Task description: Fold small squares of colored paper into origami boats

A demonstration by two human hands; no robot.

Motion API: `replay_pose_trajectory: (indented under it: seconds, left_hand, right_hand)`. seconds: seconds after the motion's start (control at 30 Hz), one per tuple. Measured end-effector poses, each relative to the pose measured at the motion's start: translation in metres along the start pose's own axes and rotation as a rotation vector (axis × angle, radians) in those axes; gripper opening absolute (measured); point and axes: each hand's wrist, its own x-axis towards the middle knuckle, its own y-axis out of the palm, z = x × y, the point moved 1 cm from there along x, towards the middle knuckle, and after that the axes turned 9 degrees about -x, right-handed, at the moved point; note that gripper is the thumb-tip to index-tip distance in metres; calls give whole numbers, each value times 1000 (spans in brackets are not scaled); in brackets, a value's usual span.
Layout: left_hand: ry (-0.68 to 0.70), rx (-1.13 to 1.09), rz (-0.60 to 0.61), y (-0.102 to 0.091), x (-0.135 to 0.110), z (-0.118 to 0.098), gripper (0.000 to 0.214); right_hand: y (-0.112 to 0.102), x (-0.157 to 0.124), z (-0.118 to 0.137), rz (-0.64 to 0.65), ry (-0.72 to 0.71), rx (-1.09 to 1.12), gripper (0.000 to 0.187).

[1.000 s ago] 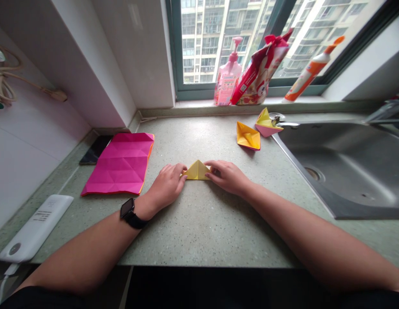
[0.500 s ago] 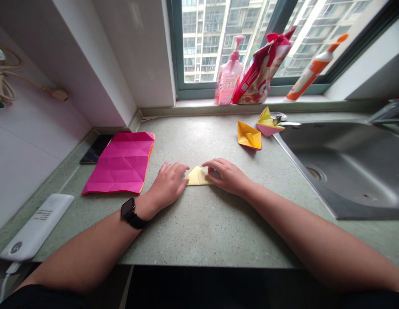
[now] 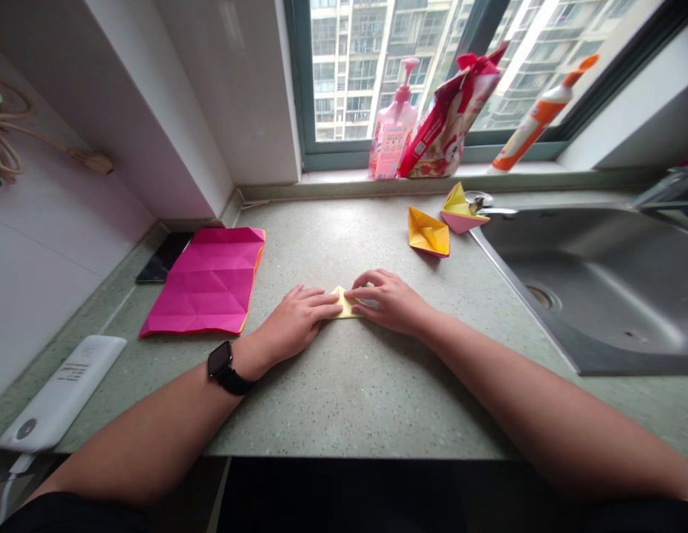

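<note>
A small pale yellow folded paper (image 3: 344, 309) with a pointed top lies flat on the counter (image 3: 344, 400) between my hands. My left hand (image 3: 299, 314) reaches over its left part, fingers stretched out and fingertips resting on the paper. On its right part rest the thumb and forefinger of my right hand (image 3: 391, 300), which is arched with the fingers apart. Both hands are open, and their fingers cover much of the paper. A black watch (image 3: 220, 360) sits on my left wrist.
Creased pink paper sheets (image 3: 205, 277) lie at left, beside a dark phone (image 3: 163, 257) and a white power bank (image 3: 63, 392). An orange paper boat (image 3: 428, 233) and a yellow-pink one (image 3: 463, 211) stand near the steel sink (image 3: 599, 296). Bottles and a red bag (image 3: 449, 118) line the windowsill.
My left hand has moved right, its fingers straightening across the paper. The right fingers have come down onto the paper, so less of it shows.
</note>
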Motion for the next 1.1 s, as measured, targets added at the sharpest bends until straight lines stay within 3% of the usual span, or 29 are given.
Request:
replay_pose_trajectory:
  seconds: [0.57, 0.9, 1.1]
  left_hand:
    - [25, 86, 135, 0, -4, -18, 44]
    - [-18, 198, 127, 11, 3, -36, 56]
    - [-26, 322, 71, 23, 3, -46, 77]
  right_hand:
    - [5, 2, -6, 11, 49, 12, 22]
    - [4, 2, -14, 30, 18, 73, 25]
    - [10, 5, -25, 13, -5, 163, 26]
